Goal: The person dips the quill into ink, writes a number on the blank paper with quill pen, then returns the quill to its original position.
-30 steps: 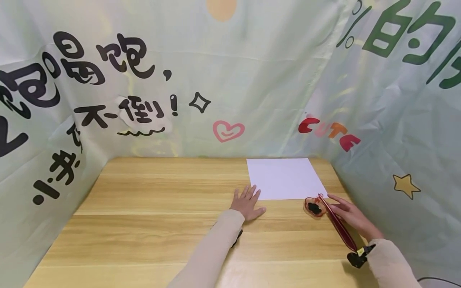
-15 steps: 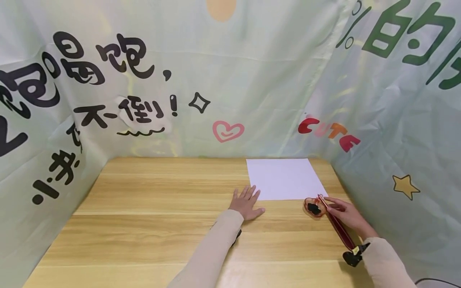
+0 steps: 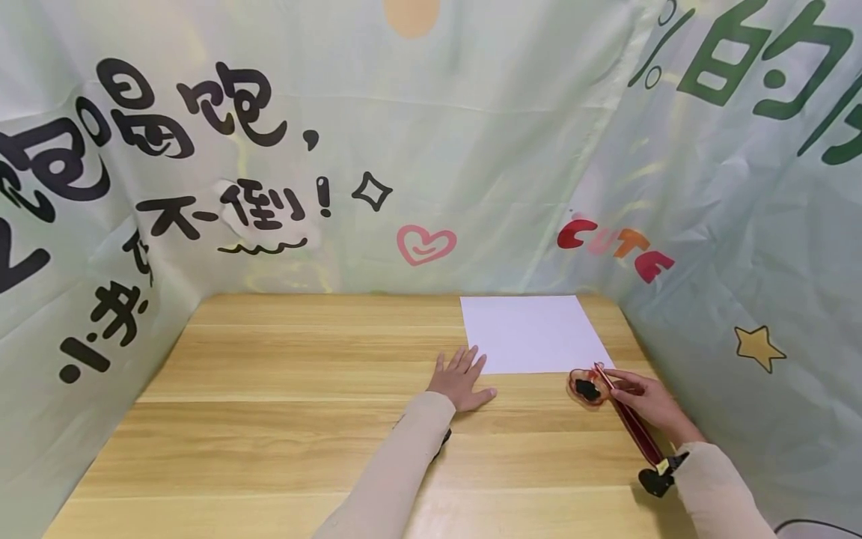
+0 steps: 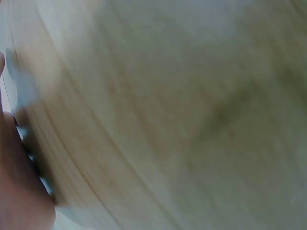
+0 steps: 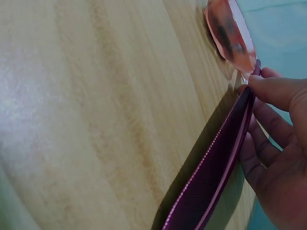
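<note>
In the head view my left hand (image 3: 458,383) lies flat with spread fingers, its fingertips at the lower left corner of a white sheet of paper (image 3: 535,335). At the sheet's lower right corner, my right hand (image 3: 649,400) pinches the narrow end of a dark red comb (image 3: 636,427). In the right wrist view the thumb (image 5: 273,91) presses on one side of the comb, with fingers curled behind it. Left of the comb's tip lies a shiny, pinkish, wavy-edged piece (image 3: 588,389) with a black patch; its kind is unclear. The left wrist view is mostly blurred wood.
A wooden table (image 3: 269,419) carries everything. Printed cloth (image 3: 431,150) hangs behind it and along both sides. A black wrist camera (image 3: 656,479) sits below the right hand, and a dark cable (image 3: 815,524) shows at the lower right corner.
My right hand has shifted slightly left, and its fingers have closed round the comb's narrow end. The left hand, paper and pinkish piece stay in place.
</note>
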Motion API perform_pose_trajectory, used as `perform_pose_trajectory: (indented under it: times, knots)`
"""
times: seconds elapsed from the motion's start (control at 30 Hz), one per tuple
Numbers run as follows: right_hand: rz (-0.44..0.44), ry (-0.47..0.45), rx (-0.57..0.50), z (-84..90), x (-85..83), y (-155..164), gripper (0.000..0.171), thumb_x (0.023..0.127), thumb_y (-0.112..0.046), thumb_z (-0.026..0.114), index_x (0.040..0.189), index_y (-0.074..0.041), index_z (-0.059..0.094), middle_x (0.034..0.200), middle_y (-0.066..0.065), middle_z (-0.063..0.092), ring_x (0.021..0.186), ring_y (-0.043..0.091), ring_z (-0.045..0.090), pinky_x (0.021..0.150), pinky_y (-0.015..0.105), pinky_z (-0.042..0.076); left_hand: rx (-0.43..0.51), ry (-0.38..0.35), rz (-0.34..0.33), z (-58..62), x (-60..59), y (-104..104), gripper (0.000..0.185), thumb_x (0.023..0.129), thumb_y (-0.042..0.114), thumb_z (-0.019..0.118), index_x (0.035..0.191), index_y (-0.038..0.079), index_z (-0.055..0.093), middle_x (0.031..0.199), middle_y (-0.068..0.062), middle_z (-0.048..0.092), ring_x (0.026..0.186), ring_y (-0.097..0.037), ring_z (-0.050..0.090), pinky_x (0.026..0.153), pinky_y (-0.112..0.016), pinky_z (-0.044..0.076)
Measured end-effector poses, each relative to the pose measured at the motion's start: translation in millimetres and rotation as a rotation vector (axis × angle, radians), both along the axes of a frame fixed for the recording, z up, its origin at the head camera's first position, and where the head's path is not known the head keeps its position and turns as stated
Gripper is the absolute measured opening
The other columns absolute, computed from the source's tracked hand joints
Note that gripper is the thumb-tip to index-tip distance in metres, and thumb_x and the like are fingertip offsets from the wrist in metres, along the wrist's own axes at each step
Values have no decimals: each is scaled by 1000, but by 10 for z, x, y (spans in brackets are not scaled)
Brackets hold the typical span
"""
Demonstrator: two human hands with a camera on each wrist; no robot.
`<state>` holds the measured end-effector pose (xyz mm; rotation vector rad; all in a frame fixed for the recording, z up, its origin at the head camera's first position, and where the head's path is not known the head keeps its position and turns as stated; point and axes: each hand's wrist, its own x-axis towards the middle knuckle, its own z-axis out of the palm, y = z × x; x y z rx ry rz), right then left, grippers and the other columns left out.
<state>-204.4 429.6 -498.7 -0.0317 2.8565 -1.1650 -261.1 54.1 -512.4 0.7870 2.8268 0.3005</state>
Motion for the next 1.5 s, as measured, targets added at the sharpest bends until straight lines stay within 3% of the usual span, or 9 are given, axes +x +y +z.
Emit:
perform_pose_trajectory:
  times: [0.13, 0.47, 0.73, 0.93, 1.1, 1.2, 1.37, 1.5]
  knots:
    - [2, 17, 9, -12, -13, 3, 46, 96, -17, 60, 133, 8, 51, 112, 28, 63, 87, 13, 59, 70, 23, 51, 25, -2, 1, 38, 30, -7, 72, 96, 60, 36, 155, 22, 20, 162, 0, 11, 148, -22, 8, 116, -55, 7]
    - [-10, 36, 47, 16, -38, -14, 44, 96, -18, 59, 132, 6, 53, 104, 24, 65, 83, 16, 59, 67, 27, 50, -1, 7, -2, -30, -19, -1, 75, 95, 64, 35, 156, 24, 15, 162, 2, 6, 149, -21, 4, 117, -54, 5]
    - [-3, 78, -26, 65, -36, -59, 39, 96, -11, 58, 127, 12, 54, 109, 29, 63, 78, 3, 57, 64, 23, 50, -11, 25, -1, -121, -68, -3, 77, 93, 69, 29, 156, 28, 11, 162, 6, 2, 148, -17, 1, 117, -53, 3]
    - [-57, 19, -117, 96, -30, -57, 43, 98, -17, 55, 131, 10, 51, 102, 19, 65, 68, 6, 52, 56, 28, 48, -25, 15, 8, -159, -97, 2, 78, 92, 71, 27, 155, 30, 8, 161, 8, -2, 148, -15, -3, 117, -52, -1]
    - [-97, -5, -167, 140, -40, -42, 48, 99, -26, 54, 135, 6, 50, 115, 16, 64, 77, 1, 55, 63, 26, 51, -16, 23, 8, -185, -135, -15, 79, 92, 72, 27, 156, 30, 8, 162, 7, -2, 148, -16, -2, 117, -52, 0]
    - [-123, -23, -245, 158, -42, -46, 50, 98, -30, 55, 136, 2, 51, 110, 1, 66, 79, 1, 57, 67, 25, 52, -18, 29, 12, -173, -137, -30, 79, 92, 71, 28, 156, 30, 9, 162, 8, -1, 148, -16, -2, 117, -52, 1]
    - [-137, -52, -375, 138, -1, -24, 41, 97, -32, 57, 134, -16, 59, 100, -25, 60, 80, -2, 58, 69, 22, 52, -29, 9, 6, -134, -101, -32, 78, 92, 70, 30, 155, 30, 9, 162, 8, -1, 148, -16, -2, 117, -52, -1]
    - [-134, -53, -551, 101, 52, 22, 31, 97, -24, 58, 126, -27, 65, 100, -25, 64, 82, -4, 59, 69, 18, 51, -2, -1, -8, -107, -59, -9, 78, 93, 68, 34, 156, 27, 13, 162, 5, 3, 148, -18, 1, 117, -53, 2]
